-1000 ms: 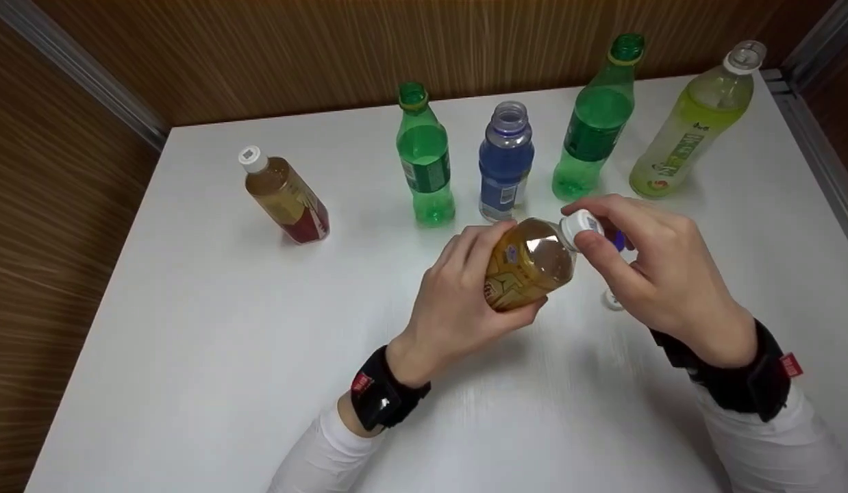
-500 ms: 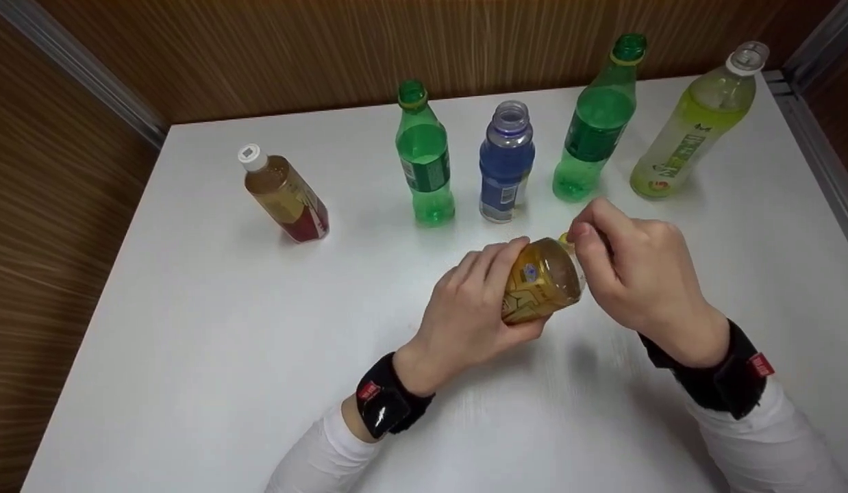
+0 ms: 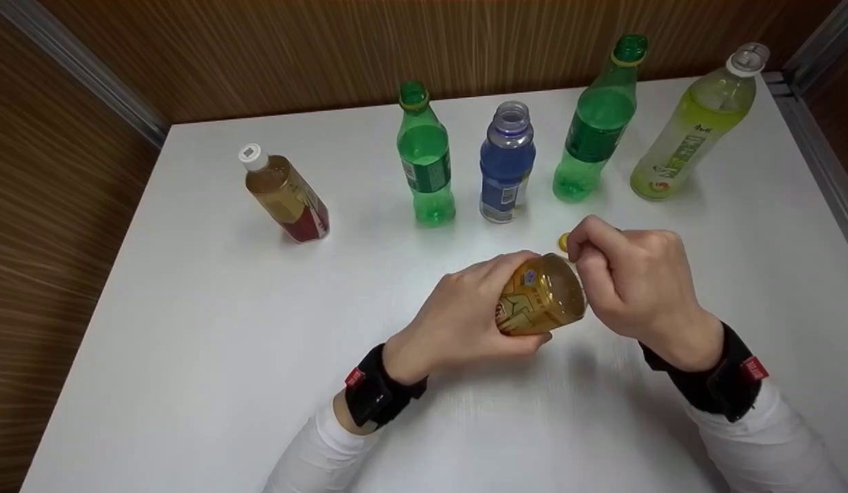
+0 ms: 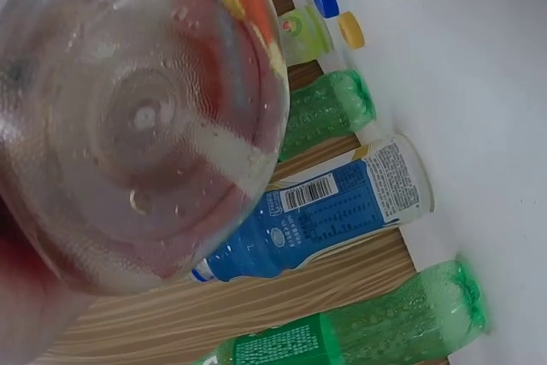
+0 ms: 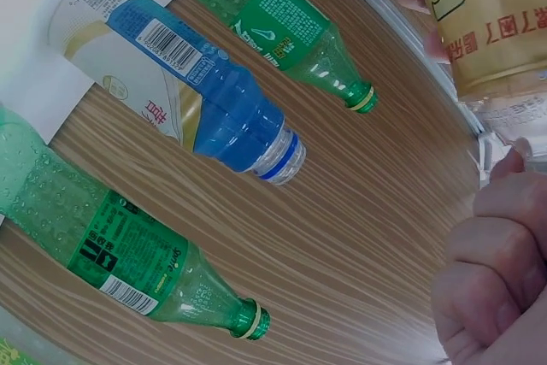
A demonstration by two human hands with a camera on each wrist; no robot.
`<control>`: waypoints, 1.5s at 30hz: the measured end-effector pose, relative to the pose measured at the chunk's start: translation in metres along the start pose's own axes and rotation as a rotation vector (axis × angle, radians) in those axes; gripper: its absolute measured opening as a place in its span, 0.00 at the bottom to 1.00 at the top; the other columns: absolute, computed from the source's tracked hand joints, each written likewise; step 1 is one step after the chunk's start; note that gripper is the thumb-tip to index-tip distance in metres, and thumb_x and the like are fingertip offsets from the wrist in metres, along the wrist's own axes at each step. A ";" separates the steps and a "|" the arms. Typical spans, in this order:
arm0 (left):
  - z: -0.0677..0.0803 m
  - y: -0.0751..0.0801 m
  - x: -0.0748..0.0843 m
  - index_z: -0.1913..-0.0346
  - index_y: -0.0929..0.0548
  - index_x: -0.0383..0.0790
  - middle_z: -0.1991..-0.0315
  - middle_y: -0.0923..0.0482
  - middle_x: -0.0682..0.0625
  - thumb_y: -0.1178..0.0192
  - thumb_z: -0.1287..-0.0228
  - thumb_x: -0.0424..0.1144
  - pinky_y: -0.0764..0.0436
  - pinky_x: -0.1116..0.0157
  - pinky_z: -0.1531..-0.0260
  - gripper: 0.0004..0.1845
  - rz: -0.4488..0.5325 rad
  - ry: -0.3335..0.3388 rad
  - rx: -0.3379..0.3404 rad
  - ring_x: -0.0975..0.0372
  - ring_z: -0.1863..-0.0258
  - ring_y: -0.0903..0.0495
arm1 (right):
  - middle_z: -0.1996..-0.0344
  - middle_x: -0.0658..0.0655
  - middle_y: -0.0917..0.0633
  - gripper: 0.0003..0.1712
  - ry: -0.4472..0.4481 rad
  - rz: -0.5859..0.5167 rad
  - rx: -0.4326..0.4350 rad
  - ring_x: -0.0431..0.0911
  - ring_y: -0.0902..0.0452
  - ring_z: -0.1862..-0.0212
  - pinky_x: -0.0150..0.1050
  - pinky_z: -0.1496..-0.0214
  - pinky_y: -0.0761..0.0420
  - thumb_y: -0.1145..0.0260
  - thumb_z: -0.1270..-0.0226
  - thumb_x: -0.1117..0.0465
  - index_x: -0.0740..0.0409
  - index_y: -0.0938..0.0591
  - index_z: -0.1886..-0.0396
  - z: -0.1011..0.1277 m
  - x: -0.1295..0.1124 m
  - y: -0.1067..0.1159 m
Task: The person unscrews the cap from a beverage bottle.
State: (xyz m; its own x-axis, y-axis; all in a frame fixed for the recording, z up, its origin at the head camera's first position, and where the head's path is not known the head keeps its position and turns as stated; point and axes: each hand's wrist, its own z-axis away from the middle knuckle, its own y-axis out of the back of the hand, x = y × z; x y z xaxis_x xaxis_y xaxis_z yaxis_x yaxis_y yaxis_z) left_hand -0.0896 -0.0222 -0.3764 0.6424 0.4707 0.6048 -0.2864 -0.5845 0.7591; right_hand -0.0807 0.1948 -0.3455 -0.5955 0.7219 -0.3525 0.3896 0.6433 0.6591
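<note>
An amber tea bottle (image 3: 542, 296) with a gold label lies tilted above the white table (image 3: 191, 342), neck pointing right. My left hand (image 3: 489, 287) grips its body; the left wrist view is filled by the bottle's clear base (image 4: 137, 126). My right hand (image 3: 592, 263) is curled round the neck end, and its fingers (image 5: 500, 245) hide the cap. The gold label (image 5: 487, 14) shows in the right wrist view beside that fist.
A capped amber bottle (image 3: 287, 195) stands at the left. Behind the hands stand a green bottle (image 3: 426, 157), an uncapped blue bottle (image 3: 506, 164), a taller green bottle (image 3: 595, 123) and a yellow-green bottle (image 3: 691, 127). A yellow cap (image 3: 564, 241) lies by my right hand.
Both hands and the bottle have come down and nearer to me. The white cap, visible a second ago between my right fingertips, is now covered by the curled right hand.
</note>
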 end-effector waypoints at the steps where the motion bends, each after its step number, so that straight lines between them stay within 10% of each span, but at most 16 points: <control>1: 0.000 0.001 -0.001 0.29 0.27 0.40 0.40 0.15 0.50 0.23 0.45 0.54 0.14 0.66 0.46 0.43 0.019 0.003 -0.019 0.62 0.47 0.15 | 0.89 0.53 0.19 0.14 0.012 0.000 -0.002 0.39 0.40 0.89 0.34 0.85 0.42 0.51 0.36 0.69 0.59 0.21 0.76 0.000 0.000 0.000; 21: -0.001 0.015 -0.008 0.25 0.31 0.46 0.38 0.18 0.53 0.23 0.42 0.47 0.20 0.74 0.39 0.43 0.321 0.002 -0.362 0.67 0.44 0.19 | 0.94 0.50 0.33 0.11 0.425 -0.188 0.146 0.41 0.47 0.91 0.34 0.89 0.44 0.53 0.49 0.68 0.58 0.25 0.82 0.003 0.001 -0.005; 34: 0.001 -0.001 -0.003 0.20 0.36 0.43 0.28 0.23 0.49 0.24 0.49 0.69 0.19 0.58 0.33 0.58 -0.219 -0.040 0.146 0.58 0.31 0.21 | 0.90 0.56 0.25 0.16 -0.236 0.072 0.070 0.39 0.43 0.86 0.36 0.81 0.43 0.53 0.33 0.68 0.60 0.19 0.73 -0.003 0.005 0.002; 45: -0.001 -0.001 -0.003 0.25 0.32 0.42 0.38 0.18 0.49 0.24 0.43 0.56 0.14 0.61 0.44 0.47 -0.196 0.002 0.081 0.58 0.46 0.16 | 0.92 0.53 0.26 0.15 -0.146 0.019 0.052 0.35 0.47 0.87 0.34 0.84 0.44 0.52 0.34 0.68 0.60 0.19 0.73 -0.002 0.006 0.001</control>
State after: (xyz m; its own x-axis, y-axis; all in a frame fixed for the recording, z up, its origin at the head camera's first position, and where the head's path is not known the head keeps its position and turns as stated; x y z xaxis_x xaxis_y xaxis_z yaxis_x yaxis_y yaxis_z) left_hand -0.0916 -0.0224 -0.3788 0.6791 0.5815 0.4480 -0.0980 -0.5330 0.8404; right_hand -0.0849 0.1993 -0.3460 -0.4806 0.7610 -0.4358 0.4378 0.6388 0.6326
